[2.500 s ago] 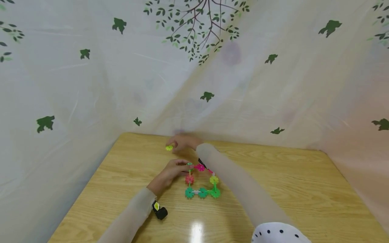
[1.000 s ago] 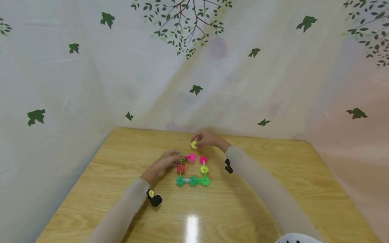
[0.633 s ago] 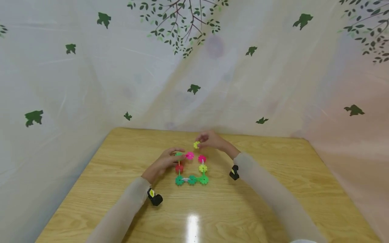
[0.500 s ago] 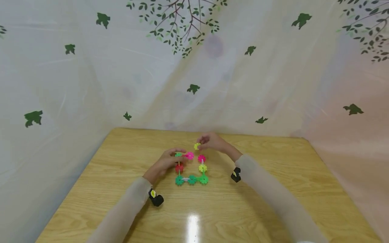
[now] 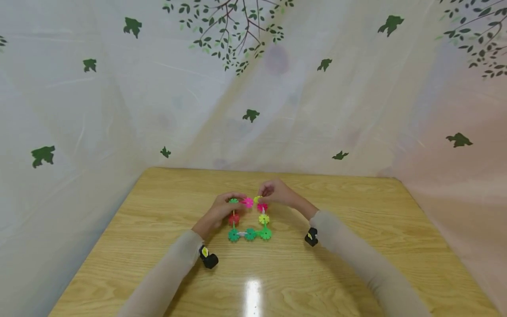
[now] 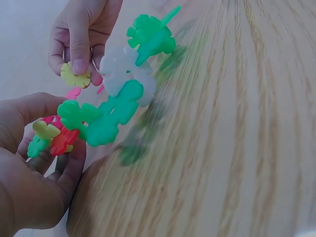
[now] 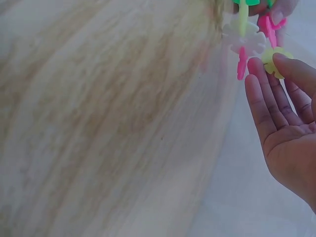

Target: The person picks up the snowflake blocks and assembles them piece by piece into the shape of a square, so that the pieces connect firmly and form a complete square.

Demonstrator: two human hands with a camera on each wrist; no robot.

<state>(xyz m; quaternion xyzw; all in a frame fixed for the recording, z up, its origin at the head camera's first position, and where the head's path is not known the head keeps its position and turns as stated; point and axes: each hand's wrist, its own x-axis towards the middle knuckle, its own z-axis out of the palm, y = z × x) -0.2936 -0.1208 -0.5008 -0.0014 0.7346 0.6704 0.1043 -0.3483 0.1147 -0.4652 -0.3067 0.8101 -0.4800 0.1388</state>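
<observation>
Several flower-shaped interlocking plastic discs are joined edge to edge in a near-square frame. Along its front lie teal discs (image 5: 250,234) and a green corner disc (image 5: 266,234). My left hand (image 5: 221,210) grips the frame by its back left corner, around a green disc (image 5: 233,200) above a red one (image 5: 233,219). A pink disc (image 5: 248,202) sticks out to the right of those fingers. Between thumb and fingers, my right hand (image 5: 277,193) pinches a loose yellow disc (image 7: 276,63). It sits between the pink disc and the magenta disc (image 5: 262,208), its edge at the pink one.
The discs are over a wooden table (image 5: 336,259) that reaches back to a pale curtain (image 5: 190,110) printed with leaves and birds. Each wrist carries a small black camera, the left one (image 5: 208,259) close over the tabletop.
My right hand has brought the yellow disc from the table's back left over to the right, then down towards the pink disc. My left hand has kept its grip on the frame's corner.
</observation>
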